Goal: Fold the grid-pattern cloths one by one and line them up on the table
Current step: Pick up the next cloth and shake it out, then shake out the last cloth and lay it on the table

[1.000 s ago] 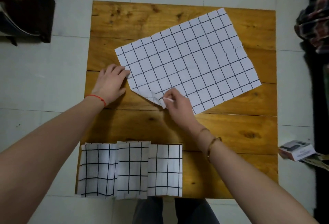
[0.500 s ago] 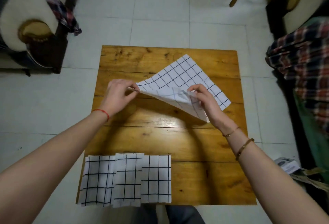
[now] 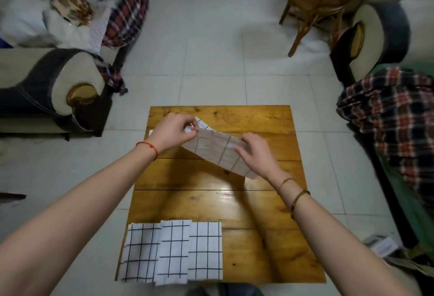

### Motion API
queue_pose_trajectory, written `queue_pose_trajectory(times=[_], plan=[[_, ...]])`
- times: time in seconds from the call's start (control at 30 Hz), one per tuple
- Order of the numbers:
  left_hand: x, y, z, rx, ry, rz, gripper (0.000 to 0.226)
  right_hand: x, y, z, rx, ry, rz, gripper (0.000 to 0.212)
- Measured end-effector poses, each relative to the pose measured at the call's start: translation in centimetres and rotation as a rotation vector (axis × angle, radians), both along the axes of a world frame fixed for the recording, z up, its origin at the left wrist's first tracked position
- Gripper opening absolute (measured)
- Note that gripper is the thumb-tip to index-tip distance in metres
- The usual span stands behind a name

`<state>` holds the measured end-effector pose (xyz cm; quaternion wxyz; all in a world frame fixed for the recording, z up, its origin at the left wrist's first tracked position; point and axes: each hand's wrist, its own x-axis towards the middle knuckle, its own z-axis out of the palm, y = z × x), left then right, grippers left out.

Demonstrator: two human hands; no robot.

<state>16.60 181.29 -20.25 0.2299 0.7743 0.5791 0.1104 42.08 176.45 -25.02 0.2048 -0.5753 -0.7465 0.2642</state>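
While three folded grid cloths [image 3: 173,251] sit side by side, edges overlapping, at the near edge of the wooden tabletop [image 3: 258,237], farther back both hands pinch a lifted grid-pattern cloth [image 3: 218,152]: left hand [image 3: 173,133] at its far corner, right hand [image 3: 256,152] gripping its edge.

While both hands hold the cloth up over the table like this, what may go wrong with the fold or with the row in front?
1. The left hand and right hand hold the cloth in the air, tilted. Its edges may meet unevenly, giving a crooked fold.
2. The three folded cloths overlap and overhang the table at its near edge. A forearm passing above could drag one off.
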Motion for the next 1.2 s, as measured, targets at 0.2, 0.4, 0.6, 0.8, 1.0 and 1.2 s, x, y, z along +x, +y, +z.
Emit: queue_pose_trajectory(times=[0.2, 0.4, 0.6, 0.8, 1.0, 1.2], plan=[[-0.7, 0.9, 5.2, 0.059, 0.08, -0.042, 0.014, 2.9, 1.9, 5.1, -0.008, 0.018, -0.084, 0.014], [-2.2, 0.6, 9.5, 0.132, 0.008, -0.025, 0.01, 4.7, 4.2, 9.8, 0.041, 0.027, -0.088, 0.013], [-3.9, -0.6, 11.8, 0.224, -0.031, 0.0, 0.01, 5.4, 4.6, 14.0, 0.095, 0.014, -0.071, 0.015], [-5.1, -2.8, 14.1, 0.307, -0.047, 0.051, 0.012, 5.7, 3.2, 16.7, 0.125, 0.006, -0.062, 0.017], [-6.6, -5.2, 15.3, 0.299, -0.044, 0.003, 0.013, 6.7, 1.1, 18.6, 0.086, -0.055, -0.004, 0.02], [-7.8, -7.6, 16.5, 0.204, -0.106, -0.057, 0.01, 7.5, -2.0, 20.1, -0.073, 0.012, 0.068, 0.026]])
